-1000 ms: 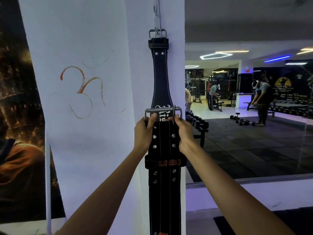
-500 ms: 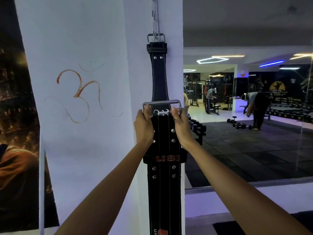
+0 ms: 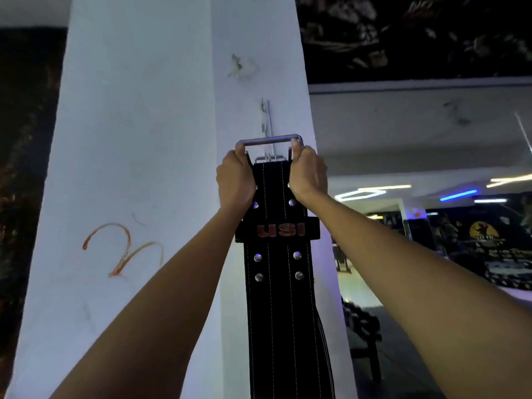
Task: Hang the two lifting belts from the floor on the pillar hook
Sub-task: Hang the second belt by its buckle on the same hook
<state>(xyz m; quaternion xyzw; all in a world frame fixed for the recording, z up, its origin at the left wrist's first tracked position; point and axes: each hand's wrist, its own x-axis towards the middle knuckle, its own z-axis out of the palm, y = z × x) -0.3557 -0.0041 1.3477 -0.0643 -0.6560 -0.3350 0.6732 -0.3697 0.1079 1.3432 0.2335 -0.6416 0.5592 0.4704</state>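
Observation:
A black lifting belt (image 3: 277, 298) with a red USI loop hangs down against the white pillar (image 3: 144, 139). My left hand (image 3: 236, 180) and my right hand (image 3: 308, 175) grip its top end on either side, just under its steel buckle (image 3: 269, 141). The buckle bar is raised to the lower end of the metal hook (image 3: 267, 119) on the pillar. The first belt hangs behind it; only a strip of its edge (image 3: 324, 341) and a bit of its buckle (image 3: 269, 160) show.
An orange symbol (image 3: 123, 249) is painted on the pillar's left face. To the right is a mirror wall reflecting the gym, with a dumbbell rack (image 3: 362, 326) low beside the pillar. A dark poster covers the wall at far left.
Both hands have lifted the USI belt up the pillar, from halfway along the hanging belt to the hook. My view has tilted upward.

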